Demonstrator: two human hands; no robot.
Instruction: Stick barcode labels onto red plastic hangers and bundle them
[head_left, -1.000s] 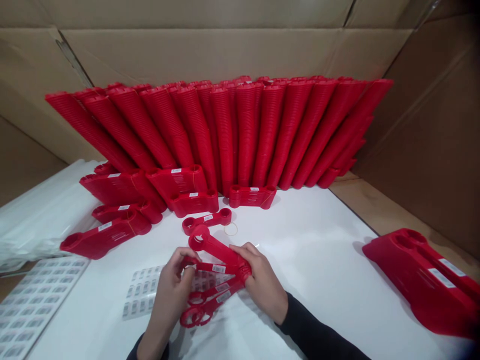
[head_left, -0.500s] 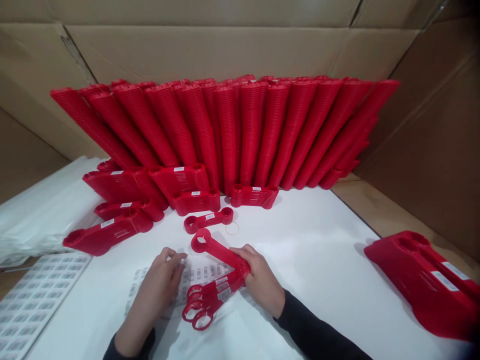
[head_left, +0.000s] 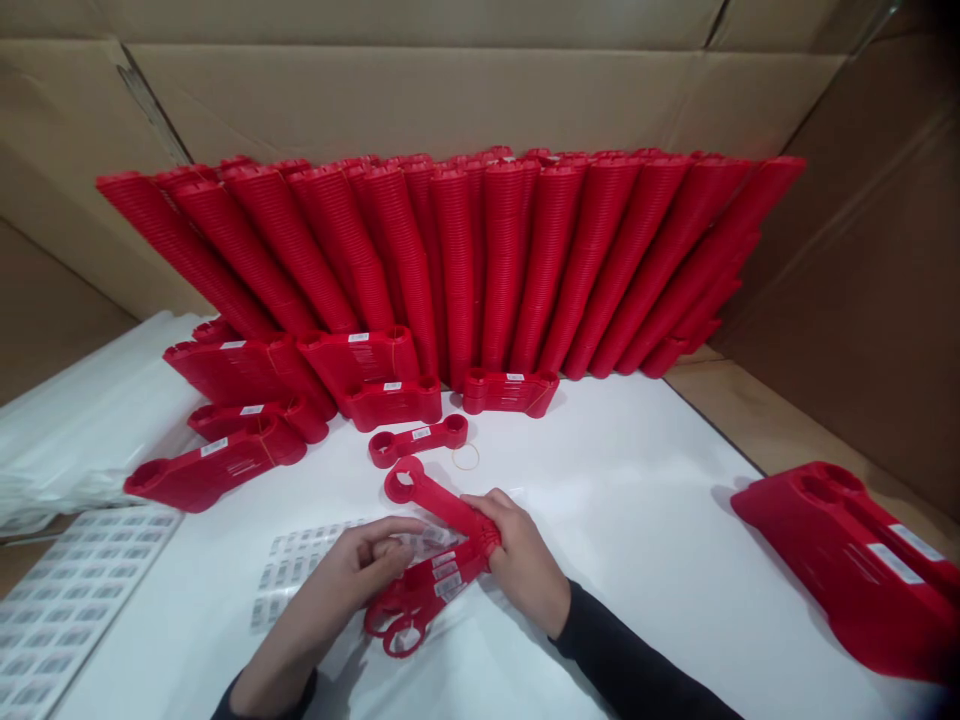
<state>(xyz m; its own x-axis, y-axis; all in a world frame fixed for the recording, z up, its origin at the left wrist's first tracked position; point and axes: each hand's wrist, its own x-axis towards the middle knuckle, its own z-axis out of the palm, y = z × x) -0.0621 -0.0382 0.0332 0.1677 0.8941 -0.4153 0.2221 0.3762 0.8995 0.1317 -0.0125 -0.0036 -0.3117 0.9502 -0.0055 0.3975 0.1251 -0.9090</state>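
My right hand (head_left: 529, 560) is closed around the joined ends of several flat red plastic pieces with ring ends (head_left: 442, 572), fanned apart. One piece (head_left: 435, 495) points up and left from the others, and the lower ones carry white barcode labels. My left hand (head_left: 367, 565) is over the lower pieces, its fingers curled together near their left side. Whatever lies between those fingertips is hidden or too small to make out. Under and beside my left hand lies a clear sheet of barcode labels (head_left: 285, 572) on the white table.
Tall stacks of red pieces (head_left: 457, 270) line the back against cardboard. Shorter labelled bundles (head_left: 217, 462) stand at left, another bundle (head_left: 840, 560) at right. A small red stack (head_left: 418, 440) and a rubber band (head_left: 466, 457) lie ahead. Plastic bags (head_left: 90, 400) and a label sheet (head_left: 75, 600) are at left.
My left hand has moved right, from above the clear label sheet to over the lower red pieces. My right hand keeps its hold in nearly the same place.
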